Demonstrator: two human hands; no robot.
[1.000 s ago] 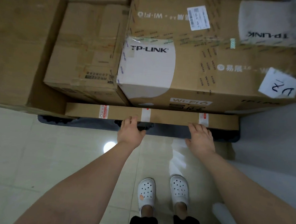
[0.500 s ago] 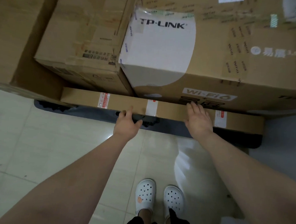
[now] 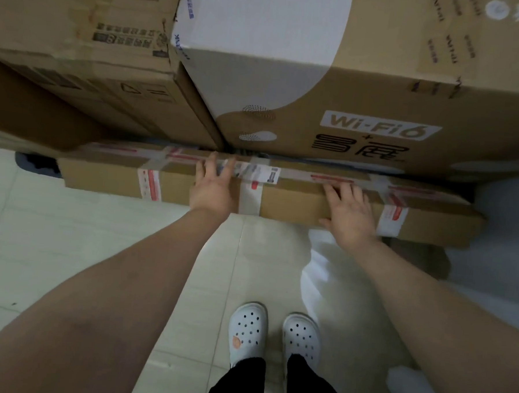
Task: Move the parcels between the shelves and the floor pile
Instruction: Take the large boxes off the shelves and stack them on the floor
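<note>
Under both hands, long flat brown cardboard parcel (image 3: 297, 198) lies at foot of the stacked cartons. Left hand (image 3: 212, 188) and right hand (image 3: 352, 214) spread flat, palms on its near face. I'd hook fingers over the far edge, lift level.

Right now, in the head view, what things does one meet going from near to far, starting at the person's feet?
White clogs → tiled floor → long flat parcel, with left hand and right hand on it → big Wi-Fi 6 carton.
</note>
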